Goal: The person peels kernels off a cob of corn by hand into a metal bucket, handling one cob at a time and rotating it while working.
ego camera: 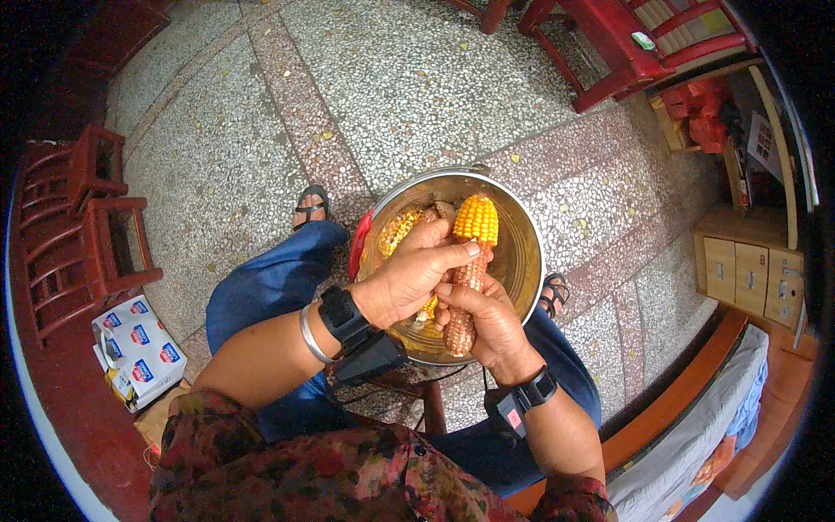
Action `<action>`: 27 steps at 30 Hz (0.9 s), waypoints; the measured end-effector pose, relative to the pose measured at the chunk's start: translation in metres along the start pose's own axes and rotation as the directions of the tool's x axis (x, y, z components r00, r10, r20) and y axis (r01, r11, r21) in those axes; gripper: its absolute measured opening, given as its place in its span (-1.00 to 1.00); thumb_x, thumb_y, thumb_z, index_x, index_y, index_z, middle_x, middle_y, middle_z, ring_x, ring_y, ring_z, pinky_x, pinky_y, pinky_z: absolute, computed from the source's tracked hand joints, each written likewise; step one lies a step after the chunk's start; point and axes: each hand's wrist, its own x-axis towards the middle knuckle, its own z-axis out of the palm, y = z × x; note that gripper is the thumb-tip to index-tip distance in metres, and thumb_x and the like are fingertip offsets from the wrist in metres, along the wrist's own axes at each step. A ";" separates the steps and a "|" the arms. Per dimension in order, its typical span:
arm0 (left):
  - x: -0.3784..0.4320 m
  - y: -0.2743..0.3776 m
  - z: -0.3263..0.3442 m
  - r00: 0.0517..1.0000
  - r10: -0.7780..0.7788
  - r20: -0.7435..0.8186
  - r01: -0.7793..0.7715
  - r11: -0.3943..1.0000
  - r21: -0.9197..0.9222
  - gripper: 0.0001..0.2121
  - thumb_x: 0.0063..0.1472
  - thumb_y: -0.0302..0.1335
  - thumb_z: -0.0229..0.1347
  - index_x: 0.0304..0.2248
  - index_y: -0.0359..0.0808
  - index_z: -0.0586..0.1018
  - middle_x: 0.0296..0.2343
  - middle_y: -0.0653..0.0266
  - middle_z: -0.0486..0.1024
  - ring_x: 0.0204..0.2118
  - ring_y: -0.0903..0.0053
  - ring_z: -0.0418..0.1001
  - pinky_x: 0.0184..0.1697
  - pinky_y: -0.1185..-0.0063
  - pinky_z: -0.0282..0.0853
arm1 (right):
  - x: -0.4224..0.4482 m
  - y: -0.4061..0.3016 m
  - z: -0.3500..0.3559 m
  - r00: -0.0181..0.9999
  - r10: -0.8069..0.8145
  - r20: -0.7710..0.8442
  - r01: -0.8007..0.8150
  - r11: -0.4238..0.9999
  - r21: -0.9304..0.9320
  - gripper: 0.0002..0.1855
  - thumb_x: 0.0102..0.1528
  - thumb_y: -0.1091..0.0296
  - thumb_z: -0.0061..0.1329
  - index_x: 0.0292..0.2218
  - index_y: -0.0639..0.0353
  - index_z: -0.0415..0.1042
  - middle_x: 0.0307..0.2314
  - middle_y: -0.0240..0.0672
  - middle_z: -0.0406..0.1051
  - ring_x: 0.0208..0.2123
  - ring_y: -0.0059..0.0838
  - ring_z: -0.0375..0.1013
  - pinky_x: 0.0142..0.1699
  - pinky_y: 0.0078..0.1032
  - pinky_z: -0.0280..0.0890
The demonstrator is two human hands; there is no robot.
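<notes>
A partly shelled corn cob (468, 280) is held over a round metal bucket (530, 261) between my knees. Yellow kernels (476, 218) cover only its far end; the rest is bare reddish-brown cob. My left hand (417, 271) grips it around the middle, thumb lying just below the kernel rows. Lower down, my right hand (486, 320) wraps the stripped part, its thumb across the cob. Inside the bucket, another cob with kernels (399, 231) lies at the left beside a bare brown cob (440, 211). My hands hide part of the bucket's contents.
Red wooden chairs (111, 245) stand at the left, near a printed white carton (140, 352). A red chair (607, 49) is at the upper right, above a wooden cabinet (747, 274). A cloth-covered bench (691, 424) lies lower right. Something red (361, 245) hangs at the bucket's rim.
</notes>
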 end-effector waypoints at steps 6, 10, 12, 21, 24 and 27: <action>-0.001 0.004 0.003 0.997 -0.040 -0.067 0.037 0.999 -0.033 -0.63 0.21 -0.52 -0.06 0.01 -0.37 0.26 -0.20 0.10 0.44 -0.21 0.44 0.47 -0.18 0.52 0.44 | 0.000 0.001 -0.002 1.000 0.011 0.006 -0.011 1.000 -0.016 -0.85 0.03 0.51 0.02 -0.29 0.20 0.39 -0.53 -0.40 0.40 -0.59 -0.58 0.39 -0.46 -0.66 0.32; 0.001 0.000 0.001 0.995 -0.004 -0.104 0.004 1.000 0.001 -0.63 0.20 -0.54 -0.07 0.01 -0.37 0.27 -0.22 0.12 0.45 -0.21 0.43 0.47 -0.18 0.51 0.44 | 0.001 0.004 -0.003 0.999 0.015 -0.029 -0.016 0.999 -0.041 -0.81 0.02 0.53 0.03 -0.26 0.21 0.40 -0.50 -0.39 0.42 -0.58 -0.59 0.39 -0.45 -0.65 0.33; 0.001 0.002 0.002 0.992 -0.035 -0.122 0.037 0.999 0.012 -0.62 0.17 -0.58 -0.10 0.01 -0.35 0.28 -0.24 0.14 0.45 -0.22 0.43 0.46 -0.19 0.50 0.44 | 0.001 0.006 -0.003 0.999 0.009 -0.040 -0.011 0.999 -0.048 -0.80 0.02 0.53 0.03 -0.26 0.21 0.40 -0.49 -0.39 0.42 -0.58 -0.59 0.40 -0.45 -0.65 0.33; 0.002 0.000 -0.002 0.999 0.016 -0.041 -0.020 0.995 -0.097 -0.58 0.11 -0.60 -0.19 0.02 -0.33 0.28 -0.22 0.20 0.43 -0.25 0.45 0.47 -0.18 0.51 0.42 | -0.001 0.001 0.000 0.999 -0.007 -0.047 0.006 1.000 -0.024 -0.84 0.04 0.52 0.01 -0.28 0.22 0.40 -0.54 -0.37 0.40 -0.58 -0.54 0.40 -0.44 -0.61 0.35; 0.000 0.002 -0.005 1.000 -0.015 0.000 0.015 0.999 -0.043 -0.60 0.14 -0.59 -0.18 0.01 -0.30 0.29 -0.22 0.22 0.42 -0.26 0.48 0.46 -0.18 0.53 0.41 | 0.000 0.003 -0.004 0.999 -0.008 -0.047 0.008 1.000 0.002 -0.86 0.04 0.51 0.00 -0.29 0.22 0.39 -0.55 -0.36 0.39 -0.58 -0.52 0.40 -0.44 -0.58 0.36; -0.001 -0.001 -0.004 0.984 -0.039 -0.173 0.050 0.997 0.057 -0.74 0.14 -0.58 -0.18 -0.17 -0.37 0.40 -0.35 0.17 0.43 -0.33 0.50 0.42 -0.28 0.56 0.39 | 0.002 0.004 -0.007 0.999 0.002 -0.053 -0.001 1.000 0.027 -0.86 0.04 0.51 -0.01 -0.30 0.22 0.38 -0.55 -0.36 0.38 -0.58 -0.51 0.40 -0.43 -0.56 0.36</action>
